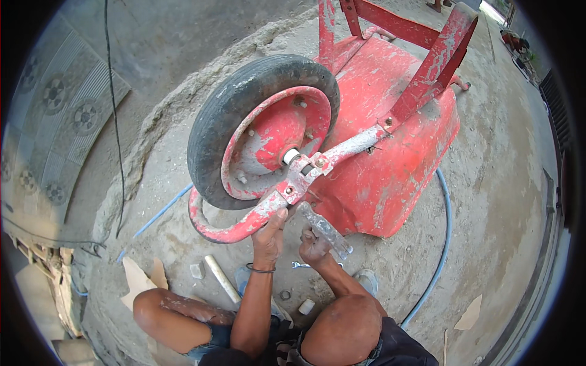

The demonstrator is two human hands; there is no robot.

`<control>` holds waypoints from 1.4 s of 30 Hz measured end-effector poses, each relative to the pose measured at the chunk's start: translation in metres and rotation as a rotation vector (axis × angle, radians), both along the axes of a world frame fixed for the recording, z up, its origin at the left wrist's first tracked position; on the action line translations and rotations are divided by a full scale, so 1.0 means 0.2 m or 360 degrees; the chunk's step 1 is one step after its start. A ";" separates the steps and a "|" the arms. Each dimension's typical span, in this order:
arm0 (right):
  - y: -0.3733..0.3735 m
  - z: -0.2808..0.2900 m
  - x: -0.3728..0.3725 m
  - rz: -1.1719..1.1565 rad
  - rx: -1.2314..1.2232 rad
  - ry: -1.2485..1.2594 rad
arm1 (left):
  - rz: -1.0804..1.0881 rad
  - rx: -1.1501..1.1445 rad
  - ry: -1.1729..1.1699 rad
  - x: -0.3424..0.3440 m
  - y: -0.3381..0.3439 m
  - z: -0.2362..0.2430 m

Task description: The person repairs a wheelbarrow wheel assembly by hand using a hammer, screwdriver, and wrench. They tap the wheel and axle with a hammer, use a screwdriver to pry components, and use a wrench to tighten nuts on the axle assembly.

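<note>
A red, paint-worn wheelbarrow lies upside down before me, its tray against the ground and its black-tyred wheel raised on the left. My left hand is closed on the curved red frame tube just below the wheel, thumb uppermost. In my right hand is a long, scuffed grey piece, held slantwise close under the axle bracket; its exact kind is unclear. A white bushing shows between bracket and hub.
Between my feet lie a small wrench, a dark ring and a short white cylinder. A pale tube rests to their left. A blue hose curves along the right, and a black cable crosses the left side.
</note>
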State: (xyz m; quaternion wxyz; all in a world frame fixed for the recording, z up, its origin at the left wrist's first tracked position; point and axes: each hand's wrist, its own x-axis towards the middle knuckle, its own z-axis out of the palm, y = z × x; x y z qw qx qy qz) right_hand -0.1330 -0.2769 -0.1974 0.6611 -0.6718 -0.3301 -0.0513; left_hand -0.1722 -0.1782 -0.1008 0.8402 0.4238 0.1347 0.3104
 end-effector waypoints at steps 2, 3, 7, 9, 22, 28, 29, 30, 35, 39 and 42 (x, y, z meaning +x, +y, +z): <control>-0.02 0.02 0.04 -0.0020 -0.0045 -0.0131 | -0.0111 -0.0072 -0.0104 0.03 0.00 0.02; -0.01 0.02 0.01 -0.0013 -0.0095 -0.0221 | -0.0097 -0.0071 -0.0074 0.00 0.00 0.01; 0.00 0.11 0.06 -0.0124 0.0083 -0.0264 | 0.0052 0.0005 -0.0116 0.04 -0.01 0.03; -0.10 0.07 0.02 -0.0016 0.0013 -0.0191 | 0.0024 0.0007 -0.0139 -0.02 -0.02 -0.06; -0.26 0.22 0.08 -0.0083 -0.0256 -0.0504 | 0.0240 -0.0864 -0.0553 0.20 -0.13 -0.29; -0.11 0.13 0.04 -0.0155 -0.0154 -0.0378 | 0.0185 -0.0531 -0.0044 0.14 -0.02 -0.26; -0.10 0.07 0.04 -0.0149 -0.0134 -0.0364 | 0.0082 -0.0462 -0.0106 0.12 -0.01 -0.26; -0.10 -0.04 0.03 -0.0053 -0.0148 -0.0260 | -0.0027 -0.0394 -0.0167 0.11 0.00 -0.26; 0.01 0.17 0.01 -0.0049 -0.0044 -0.0263 | 0.0069 -0.0443 -0.0009 0.04 0.07 -0.32; -0.06 0.02 0.06 -0.0091 0.0127 -0.0258 | -0.0093 -0.0567 -0.0313 0.13 0.00 -0.27; -0.03 0.21 0.05 -0.0183 -0.0134 -0.0390 | 0.0057 -0.0801 -0.0198 0.12 -0.05 -0.18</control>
